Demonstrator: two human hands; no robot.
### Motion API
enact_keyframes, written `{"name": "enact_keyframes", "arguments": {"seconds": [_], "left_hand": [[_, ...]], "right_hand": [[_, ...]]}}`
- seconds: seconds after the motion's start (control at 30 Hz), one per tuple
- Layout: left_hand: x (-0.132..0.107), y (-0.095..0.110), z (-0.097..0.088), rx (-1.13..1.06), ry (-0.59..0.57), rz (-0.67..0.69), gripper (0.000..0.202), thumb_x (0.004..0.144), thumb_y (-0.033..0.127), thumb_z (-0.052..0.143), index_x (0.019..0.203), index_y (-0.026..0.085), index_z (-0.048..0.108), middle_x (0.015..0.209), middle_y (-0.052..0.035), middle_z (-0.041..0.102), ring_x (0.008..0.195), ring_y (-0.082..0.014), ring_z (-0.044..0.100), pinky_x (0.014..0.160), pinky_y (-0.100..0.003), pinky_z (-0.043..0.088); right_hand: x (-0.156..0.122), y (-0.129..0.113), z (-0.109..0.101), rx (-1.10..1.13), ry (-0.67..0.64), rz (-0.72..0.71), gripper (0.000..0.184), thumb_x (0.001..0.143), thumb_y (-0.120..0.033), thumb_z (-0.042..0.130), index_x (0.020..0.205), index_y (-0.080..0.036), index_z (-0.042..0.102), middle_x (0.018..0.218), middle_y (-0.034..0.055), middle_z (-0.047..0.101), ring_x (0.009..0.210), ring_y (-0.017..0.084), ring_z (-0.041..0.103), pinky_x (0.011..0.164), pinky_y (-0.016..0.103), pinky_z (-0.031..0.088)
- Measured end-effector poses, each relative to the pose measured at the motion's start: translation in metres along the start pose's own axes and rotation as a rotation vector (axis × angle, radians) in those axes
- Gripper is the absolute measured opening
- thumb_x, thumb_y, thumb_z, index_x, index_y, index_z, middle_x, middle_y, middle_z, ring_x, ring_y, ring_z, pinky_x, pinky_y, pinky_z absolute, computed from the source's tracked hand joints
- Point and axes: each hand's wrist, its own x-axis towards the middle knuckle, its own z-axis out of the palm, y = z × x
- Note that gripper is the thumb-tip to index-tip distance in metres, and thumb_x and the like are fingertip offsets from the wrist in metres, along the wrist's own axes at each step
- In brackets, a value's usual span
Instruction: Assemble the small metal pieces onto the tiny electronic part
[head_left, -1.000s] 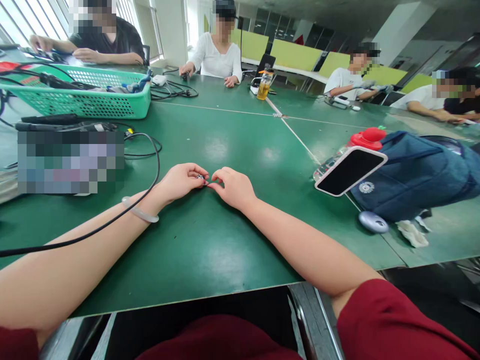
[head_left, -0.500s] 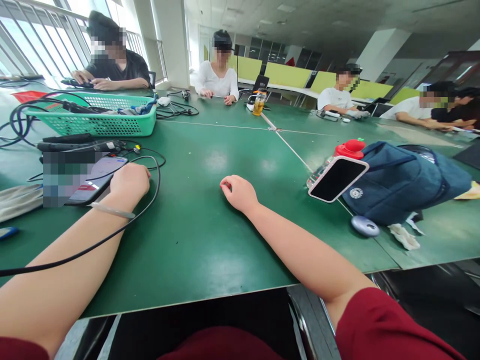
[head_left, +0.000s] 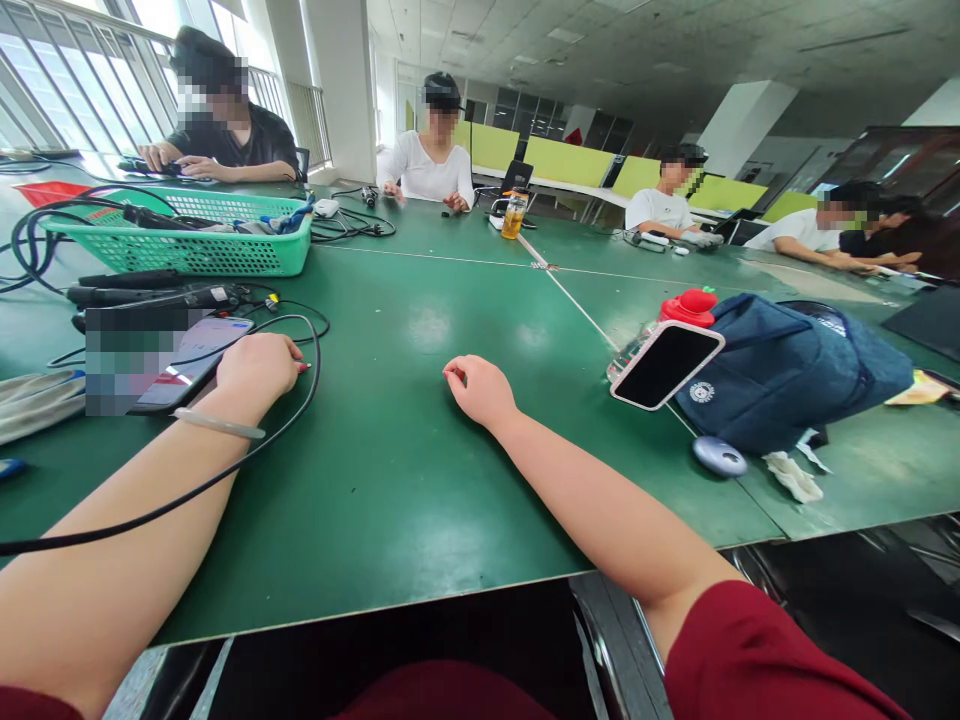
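The left hand (head_left: pixel 259 365) lies knuckles-up on the green worktop (head_left: pixel 390 470), its fingers curled under and out of sight, so I cannot tell whether it grips anything. It rests against the near edge of a flat smartphone with a lit screen (head_left: pixel 196 357); the far-left part of that phone is lost under a blurred patch. A thin black cable (head_left: pixel 313 372) loops round the front of this hand and runs back over the forearm, and a clear bangle (head_left: pixel 217 424) sits on the wrist. The right hand (head_left: pixel 480 388) is well apart, to the right, loosely clenched with the thumb tucked against the fingertips (head_left: pixel 450 372); whether something small sits inside cannot be made out. Further right of it, a dark-screened phone in a pale case (head_left: pixel 666 365) leans on a mostly hidden red-capped bottle (head_left: pixel 688 306) beside a navy fabric bag (head_left: pixel 787 370). Beyond the left hand stands a green plastic mesh basket (head_left: pixel 187 250).
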Motion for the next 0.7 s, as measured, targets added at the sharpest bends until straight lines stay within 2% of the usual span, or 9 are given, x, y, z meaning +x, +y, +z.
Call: {"name": "enact_keyframes", "arguments": {"seconds": [0.17,0.37,0.53,0.63,0.7], "left_hand": [[0.001,0.004,0.0,0.003,0.009,0.022,0.03,0.075,0.026,0.06,0.101,0.015,0.072,0.101,-0.0145,0.071,0.097,-0.032,0.061,0.084,-0.039,0.046],[0.001,0.011,0.007,-0.041,0.069,0.02,0.046,0.082,0.033,0.052,0.123,0.013,0.061,0.118,-0.017,0.065,0.111,-0.0335,0.057,0.092,-0.04,0.043],[-0.001,0.012,0.009,-0.126,0.106,0.012,0.042,0.081,0.035,0.052,0.112,0.009,0.065,0.117,-0.0212,0.063,0.112,-0.0354,0.055,0.094,-0.042,0.04],[-0.003,0.012,0.011,-0.181,0.098,0.058,0.043,0.087,0.032,0.039,0.115,0.005,0.058,0.117,-0.0242,0.061,0.111,-0.0359,0.054,0.094,-0.045,0.038],[-0.002,0.012,0.015,-0.227,0.073,0.107,0.041,0.089,0.029,0.033,0.111,0.003,0.056,0.113,-0.0255,0.061,0.111,-0.0358,0.054,0.094,-0.044,0.037]], "right_hand": [[-0.001,0.0,-0.002,0.004,-0.002,0.012,0.018,0.089,-0.022,0.047,0.087,-0.021,0.066,0.086,0.0022,0.066,0.076,0.015,0.057,0.068,0.026,0.04],[0.0,0.001,0.0,0.005,-0.003,0.009,0.018,0.088,-0.023,0.048,0.086,-0.021,0.066,0.085,0.0018,0.066,0.076,0.014,0.057,0.067,0.026,0.039],[-0.001,0.0,0.0,0.002,-0.022,-0.009,0.018,0.088,-0.022,0.048,0.086,-0.021,0.066,0.085,0.0018,0.065,0.077,0.014,0.057,0.068,0.026,0.04],[-0.001,-0.001,-0.001,-0.001,-0.042,-0.018,0.019,0.088,-0.022,0.047,0.087,-0.02,0.066,0.084,0.0023,0.065,0.077,0.014,0.057,0.068,0.026,0.04],[-0.001,-0.001,-0.001,-0.002,-0.072,-0.035,0.019,0.088,-0.022,0.048,0.086,-0.02,0.067,0.084,0.0023,0.065,0.076,0.014,0.056,0.067,0.026,0.04]]}}
